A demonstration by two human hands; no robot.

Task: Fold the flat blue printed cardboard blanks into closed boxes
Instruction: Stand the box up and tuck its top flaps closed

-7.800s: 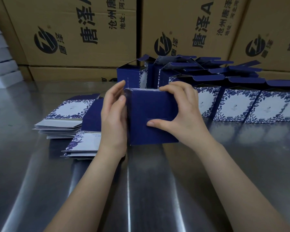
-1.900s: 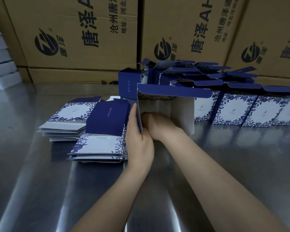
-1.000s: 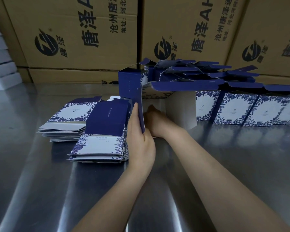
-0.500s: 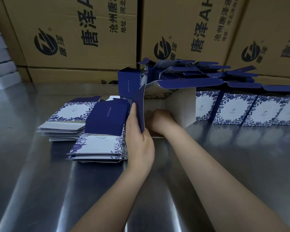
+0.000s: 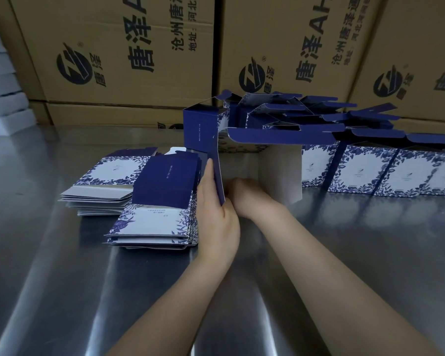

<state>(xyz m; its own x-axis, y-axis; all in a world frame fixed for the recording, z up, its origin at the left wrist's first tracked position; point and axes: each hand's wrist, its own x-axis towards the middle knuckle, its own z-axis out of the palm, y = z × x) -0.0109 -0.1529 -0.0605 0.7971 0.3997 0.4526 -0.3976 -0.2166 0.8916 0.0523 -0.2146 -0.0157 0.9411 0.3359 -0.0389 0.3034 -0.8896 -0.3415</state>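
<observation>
2 hands meet at 1 half-formed box [image 5: 280,173], which stands on the steel table [image 5: 344,253] with its open side towards the camera. The left hand [image 5: 216,217] pinches its left wall between straight fingers and thumb. The right hand [image 5: 244,196] reaches inside with its fingers hidden, so I cannot tell its grip. The thin card looks light, stiff across panels and springy at creases. It would probably dent if squeezed, so wall edges near folds seem the best hold. Left of it lie 2 stacks of blanks, the near stack [image 5: 154,222] and the far stack [image 5: 106,181]. Behind crowd the erected boxes [image 5: 365,170], at least 5, too overlapped to count exactly. Farthest stand 3 brown cartons [image 5: 113,47].
</observation>
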